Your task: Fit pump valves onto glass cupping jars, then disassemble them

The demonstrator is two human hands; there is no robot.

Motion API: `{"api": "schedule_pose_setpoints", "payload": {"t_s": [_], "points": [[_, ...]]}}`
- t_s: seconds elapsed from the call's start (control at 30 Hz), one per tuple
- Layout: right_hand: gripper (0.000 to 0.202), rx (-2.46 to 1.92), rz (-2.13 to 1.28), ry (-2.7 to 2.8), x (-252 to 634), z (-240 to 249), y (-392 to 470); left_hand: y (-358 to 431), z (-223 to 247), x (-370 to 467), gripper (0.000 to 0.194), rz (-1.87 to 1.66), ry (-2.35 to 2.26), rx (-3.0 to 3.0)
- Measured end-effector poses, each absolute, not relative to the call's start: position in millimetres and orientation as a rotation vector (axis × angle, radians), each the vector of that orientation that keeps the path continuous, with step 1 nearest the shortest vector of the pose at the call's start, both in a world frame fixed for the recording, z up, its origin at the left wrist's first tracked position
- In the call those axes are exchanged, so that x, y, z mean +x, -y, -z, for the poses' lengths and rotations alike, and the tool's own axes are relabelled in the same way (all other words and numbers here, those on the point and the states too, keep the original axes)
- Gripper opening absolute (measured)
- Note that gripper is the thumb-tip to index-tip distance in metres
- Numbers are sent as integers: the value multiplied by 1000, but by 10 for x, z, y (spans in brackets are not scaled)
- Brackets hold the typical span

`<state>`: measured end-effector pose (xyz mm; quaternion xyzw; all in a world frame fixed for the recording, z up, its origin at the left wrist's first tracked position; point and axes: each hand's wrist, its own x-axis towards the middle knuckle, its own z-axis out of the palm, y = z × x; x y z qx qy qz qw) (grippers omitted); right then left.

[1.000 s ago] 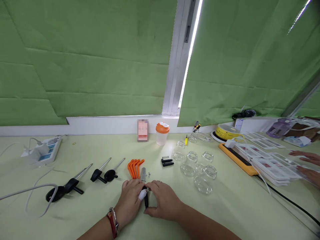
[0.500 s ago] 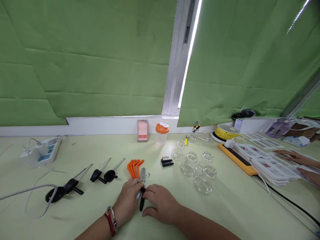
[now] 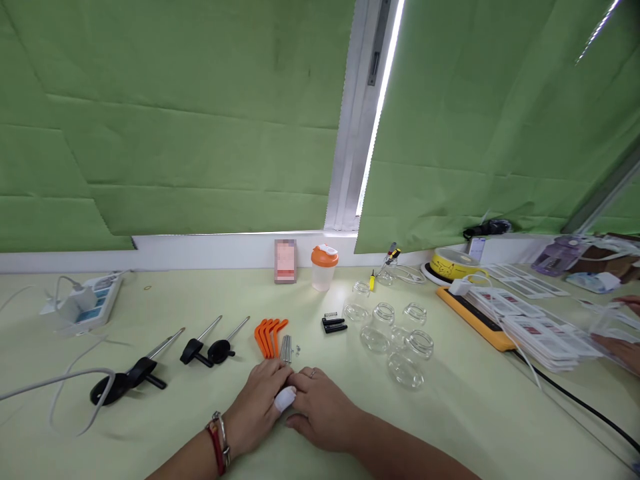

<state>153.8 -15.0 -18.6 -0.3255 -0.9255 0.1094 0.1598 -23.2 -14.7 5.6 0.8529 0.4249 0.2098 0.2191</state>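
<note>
My left hand [image 3: 260, 400] and my right hand [image 3: 325, 407] meet at the front middle of the table, fingers touching and bent. Whatever is between them is hidden. The left thumb has a white wrap. Just beyond the fingertips lie thin metal rods [image 3: 285, 349], tiny clear bits [image 3: 298, 350] and several bent orange pieces [image 3: 270, 337]. To the right are black parts [image 3: 334, 325] and a spring [image 3: 331, 315]. Black-handled pieces with metal shafts [image 3: 143, 373] lie to the left.
Several clear glass vessels [image 3: 377, 330] stand right of centre. Behind are an orange-lidded cup [image 3: 325, 267] and a phone [image 3: 285, 261]. An orange-edged power strip [image 3: 475, 320], card sheets [image 3: 535, 333] and another person's hands [image 3: 623, 347] are at right; a white power strip [image 3: 100, 303] and cable at left.
My hands have closed together, and the black piece seen between them before is now hidden. At right, the other person's hands have moved, with one drawn back toward the edge.
</note>
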Motion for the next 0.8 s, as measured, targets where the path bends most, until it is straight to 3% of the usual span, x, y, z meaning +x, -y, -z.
{"api": "schedule_pose_setpoints", "payload": {"t_s": [0.17, 0.33, 0.47, 0.8], "points": [[17, -972, -322, 2590, 1619, 166, 72, 151, 0, -228, 22, -526, -1207, 2385], [35, -1359, -192, 2274, 1898, 161, -187, 155, 47, -268, 34, -483, -1198, 2434], [47, -1541, -158, 2207, 2088, 240, -365, 150, 39, -260, 22, -470, -1198, 2471], [38, -1515, -140, 2217, 2080, 246, -326, 86, 29, -322, 7, -444, -1333, 2499]]}}
